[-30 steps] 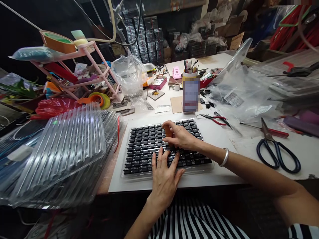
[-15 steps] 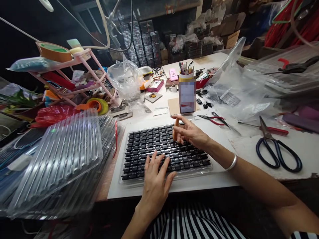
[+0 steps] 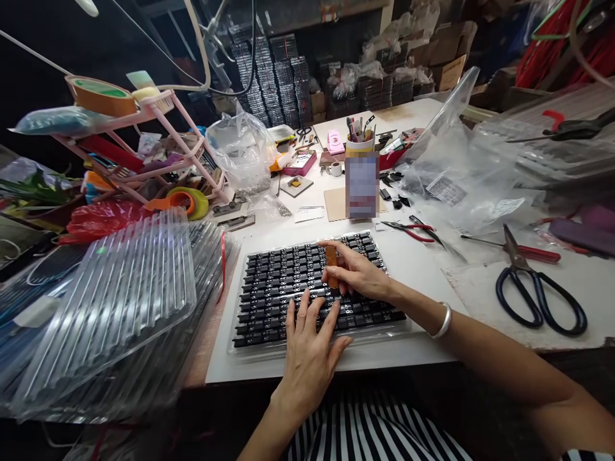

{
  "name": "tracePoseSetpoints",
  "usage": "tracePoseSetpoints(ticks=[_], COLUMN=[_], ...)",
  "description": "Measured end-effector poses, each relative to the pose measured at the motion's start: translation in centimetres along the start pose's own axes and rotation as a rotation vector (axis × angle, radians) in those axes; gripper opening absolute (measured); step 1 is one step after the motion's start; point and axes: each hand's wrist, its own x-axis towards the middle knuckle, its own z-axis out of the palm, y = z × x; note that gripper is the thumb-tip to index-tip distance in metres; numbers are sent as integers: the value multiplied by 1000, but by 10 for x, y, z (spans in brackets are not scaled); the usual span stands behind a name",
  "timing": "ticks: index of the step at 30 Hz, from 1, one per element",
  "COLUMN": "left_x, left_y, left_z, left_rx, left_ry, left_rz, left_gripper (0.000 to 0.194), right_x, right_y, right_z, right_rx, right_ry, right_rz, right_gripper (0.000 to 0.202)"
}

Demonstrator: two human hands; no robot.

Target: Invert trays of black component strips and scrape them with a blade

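**While the left hand (image 3: 310, 352) lies flat, the right hand (image 3: 358, 272) pinches a brown block (image 3: 331, 264)**

As I watch through the head view, a clear plastic tray (image 3: 369, 334) packed with rows of small black parts (image 3: 273, 288) sits near the front edge of the bench (image 3: 480, 314), on a white sheet (image 3: 423, 275). I see the left hand at the tray's near edge, fingers spread and straight, fingertips on the black parts, gripping nothing. The right hand, a silver bangle (image 3: 446, 320) at its wrist, is closed around the brown block, thumb against fingers, over the right half of the tray. The block stands roughly upright; I can't be sure whether its lower end touches the parts, since the fingers crowd it.

Toward the bench's right front corner lie large dark-handled scissors (image 3: 523, 267). Between them and the tray's far right corner I make out red-handled pliers (image 3: 420, 237). Ribbed clear trays (image 3: 129, 294) are piled at the bench's left edge, and beyond the tray's far edge stands a blurred panel (image 3: 362, 186) with a pen cup (image 3: 359, 147) behind it.
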Motion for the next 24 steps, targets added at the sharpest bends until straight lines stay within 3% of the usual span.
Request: tracePoseSetpoints(ticks=[9, 12, 14, 16, 18, 20, 24], left_x=[2, 4, 8, 15, 25, 34, 51], left_y=[1, 2, 1, 1, 0, -1, -1], left_z=[-1, -4, -5, -5, -4, -4, -5], left_rx=[-12, -25, -34, -52, -87, -114, -223], left_ry=[2, 2, 28, 79, 120, 108, -54], left_rz=[-15, -18, -6, 19, 41, 27, -120], left_gripper=[39, 38, 33, 25, 19, 17, 14], right_x=[1, 0, -2, -6, -12, -21, -41], right_y=[1, -12, -23, -29, -26, -15, 6], right_z=[3, -7, -25, -47, -68, -82, -97], right_rx=[36, -51, -260, -645, -1005, -1144, -1332], right_ry=[-31, 81, 257, 405, 427, 406, 429], right_rz=[50, 1, -34, 58, 266, 397, 503], right_gripper=[38, 47, 50, 45, 36, 27, 29])
